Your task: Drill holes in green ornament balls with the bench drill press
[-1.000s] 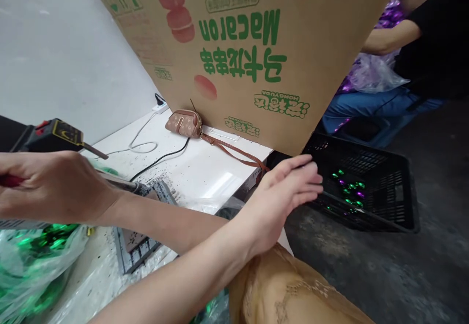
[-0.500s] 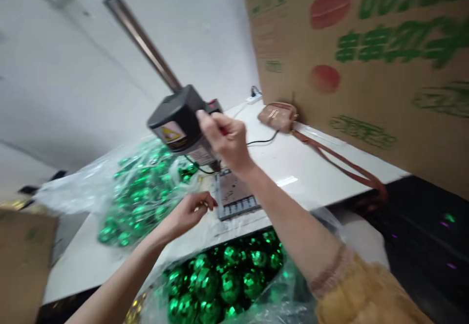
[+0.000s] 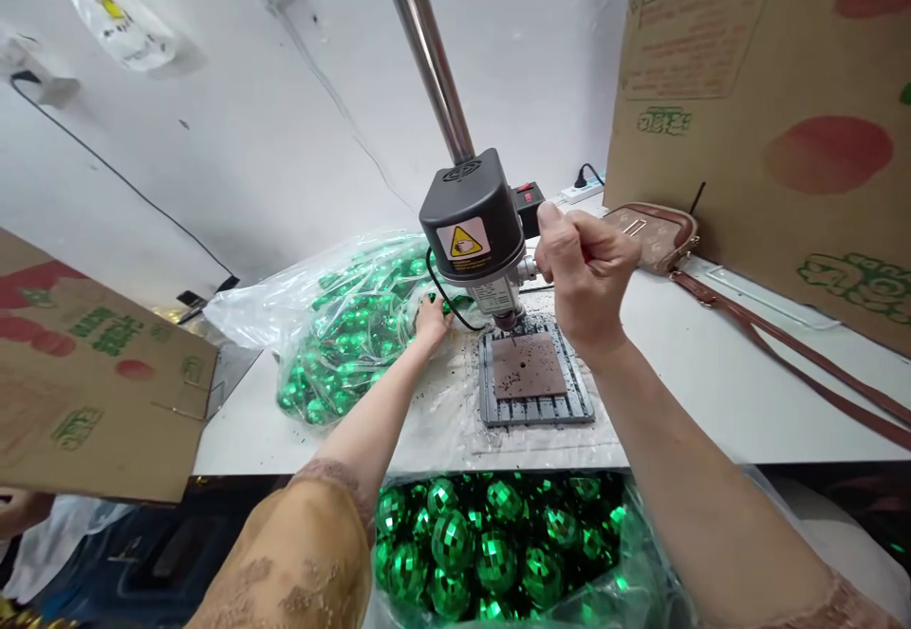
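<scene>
My right hand (image 3: 594, 273) is closed round the feed handle of a small bench drill press, with a bit of red showing between the fingers. The drill press (image 3: 474, 216) has a black head, a steel column and a chuck (image 3: 507, 319) pointing down. Under the chuck, a brown board (image 3: 530, 363) with a dark hole lies on the slotted grey base (image 3: 537, 411), dark shavings scattered over it. My left hand (image 3: 432, 323) reaches to a clear plastic bag (image 3: 249, 311) of green mirror balls (image 3: 356, 335). Its fingers are apart beside green balls, their tips partly hidden.
Below the table edge, more faceted green balls (image 3: 494, 558) fill a plastic-lined container. A brown purse (image 3: 651, 231) with a long strap lies right, against a large carton (image 3: 712, 164). Another carton (image 3: 106, 373) stands left. A person's hand (image 3: 25, 512) shows at the far left edge.
My left hand has moved from beside the drill base out to the bag of balls. The right hand stays on the handle. The view has swung left and steadied.
</scene>
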### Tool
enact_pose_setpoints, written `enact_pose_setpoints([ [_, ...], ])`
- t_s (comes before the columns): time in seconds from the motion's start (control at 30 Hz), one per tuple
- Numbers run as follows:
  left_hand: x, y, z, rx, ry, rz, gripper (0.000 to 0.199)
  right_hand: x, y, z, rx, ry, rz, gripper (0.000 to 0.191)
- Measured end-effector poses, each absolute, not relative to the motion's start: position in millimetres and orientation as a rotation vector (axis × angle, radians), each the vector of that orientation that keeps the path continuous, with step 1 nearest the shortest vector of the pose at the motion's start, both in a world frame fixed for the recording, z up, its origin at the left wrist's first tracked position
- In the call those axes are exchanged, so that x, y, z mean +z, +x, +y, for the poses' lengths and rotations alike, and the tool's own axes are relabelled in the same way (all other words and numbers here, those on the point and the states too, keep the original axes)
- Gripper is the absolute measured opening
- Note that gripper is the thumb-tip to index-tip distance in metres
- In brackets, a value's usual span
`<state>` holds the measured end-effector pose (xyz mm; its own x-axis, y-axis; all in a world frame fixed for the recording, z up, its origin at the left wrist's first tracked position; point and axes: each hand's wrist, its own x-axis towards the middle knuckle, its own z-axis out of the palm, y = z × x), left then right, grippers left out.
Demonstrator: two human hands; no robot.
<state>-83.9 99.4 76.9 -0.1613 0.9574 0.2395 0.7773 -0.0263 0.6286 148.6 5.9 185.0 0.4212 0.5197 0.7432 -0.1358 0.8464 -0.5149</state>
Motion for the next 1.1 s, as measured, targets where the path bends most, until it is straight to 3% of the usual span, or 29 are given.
enact_pose_setpoints([
  [0.33,78,-86,50,0.872,2.013,1.958,0.036,185,149,5,0.406,-0.424,-1.066,0.05],
  [0.5,72,-71,-5,1.243,1.385,1.401,0.038,185,148,6,0.389,-0.409,-1.061,0.049],
  [0.6,71,-56,-27,1.183,0.9,1.152,0.051,184,148,6,0.374,-0.422,-1.056,0.05],
  [0.77,69,-35,-37,1.042,1.057,1.137,0.066,184,149,5,0.372,-0.466,-1.05,0.051],
  [0.97,54,-21,-17,0.984,1.175,1.201,0.049,183,149,3,0.332,-0.499,-1.057,0.054],
  [1.1,47,-20,-3,1.045,1.198,1.219,0.051,183,148,3,0.342,-0.469,-1.063,0.054],
])
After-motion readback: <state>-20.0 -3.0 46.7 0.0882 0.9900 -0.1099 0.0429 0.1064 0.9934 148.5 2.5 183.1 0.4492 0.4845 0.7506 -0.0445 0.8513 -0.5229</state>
